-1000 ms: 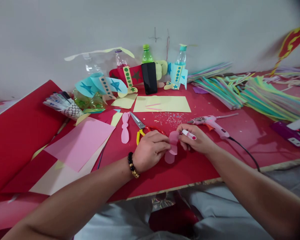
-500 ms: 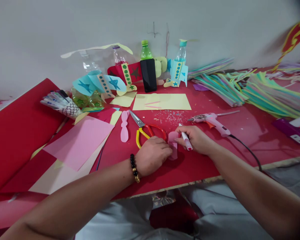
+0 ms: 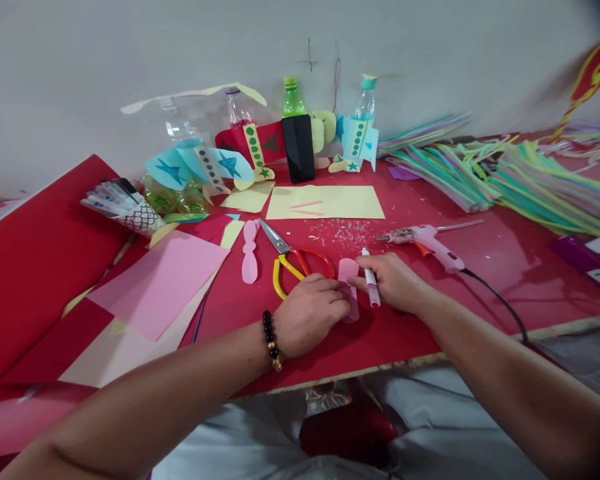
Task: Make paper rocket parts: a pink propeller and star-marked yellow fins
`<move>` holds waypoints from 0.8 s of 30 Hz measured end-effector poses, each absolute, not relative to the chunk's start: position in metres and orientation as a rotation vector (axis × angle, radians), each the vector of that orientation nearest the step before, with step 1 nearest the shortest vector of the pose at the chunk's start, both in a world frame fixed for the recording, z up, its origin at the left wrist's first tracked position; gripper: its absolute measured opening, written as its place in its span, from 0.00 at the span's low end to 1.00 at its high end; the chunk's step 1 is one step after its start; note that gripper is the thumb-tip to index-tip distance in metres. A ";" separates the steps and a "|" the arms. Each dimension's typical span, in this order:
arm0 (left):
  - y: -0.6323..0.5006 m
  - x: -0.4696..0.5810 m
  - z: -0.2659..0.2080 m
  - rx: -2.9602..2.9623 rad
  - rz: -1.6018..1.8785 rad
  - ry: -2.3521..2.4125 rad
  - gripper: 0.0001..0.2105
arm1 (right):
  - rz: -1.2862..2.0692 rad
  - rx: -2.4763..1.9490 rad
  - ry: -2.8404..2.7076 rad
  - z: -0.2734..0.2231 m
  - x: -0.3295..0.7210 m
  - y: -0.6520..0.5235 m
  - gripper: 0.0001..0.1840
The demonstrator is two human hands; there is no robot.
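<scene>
Red board (image 3: 45, 267): leaned at the far left of the red counter (image 3: 505, 283).
Pen holder (image 3: 141, 219): stood tilted against it, crammed with pens.
Pink sheet (image 3: 163, 277): lay over other papers, left of the work.
Pink cutout (image 3: 250, 260): lay flat just left of the scissors.
Scissors (image 3: 285, 257): lay with blades spread little, handles just beyond the left hand and partly hidden by it.
Phone (image 3: 299, 150): stood before a green-capped bottle (image 3: 293, 100), blocking its lower part.
Left hand (image 3: 314, 313): rested on the pink strip, fingers bent; whether they pinched it could not be told.
Pink strip (image 3: 349, 269): lay on the counter between the hands, its middle partly covered.
Right hand (image 3: 397, 283): grasped a marker (image 3: 369, 277), thumb at the strip's right edge.
Glue gun (image 3: 430, 245): lay beyond the right hand.
Pipe cleaners (image 3: 545, 187): heaped at the far right.
Change: a second earlier both hands had the strip bent up between them and the marker lay nearly level; now the strip was down and the marker pointed toward the person.
</scene>
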State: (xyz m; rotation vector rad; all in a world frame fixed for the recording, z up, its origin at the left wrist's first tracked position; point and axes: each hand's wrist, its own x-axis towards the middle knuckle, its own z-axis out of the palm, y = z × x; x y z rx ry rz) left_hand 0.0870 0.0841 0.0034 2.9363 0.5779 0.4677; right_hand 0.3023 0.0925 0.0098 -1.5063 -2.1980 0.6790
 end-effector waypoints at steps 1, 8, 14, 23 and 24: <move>0.084 0.087 0.003 2.938 0.469 0.575 0.08 | 0.671 -1.511 -2.195 0.009 0.302 0.093 0.17; 0.083 0.087 0.003 2.936 0.444 0.574 0.07 | 0.621 -1.564 -2.197 0.009 0.300 0.095 0.18; 0.084 0.088 0.002 2.916 0.426 0.573 0.07 | 0.585 -1.589 -2.218 0.008 0.299 0.095 0.18; 0.083 0.087 0.002 2.937 0.420 0.590 0.06 | 0.493 -1.650 -2.258 0.006 0.296 0.095 0.16; 0.083 0.087 0.002 2.937 0.412 0.587 0.06 | 0.485 -1.655 -2.261 0.005 0.296 0.095 0.16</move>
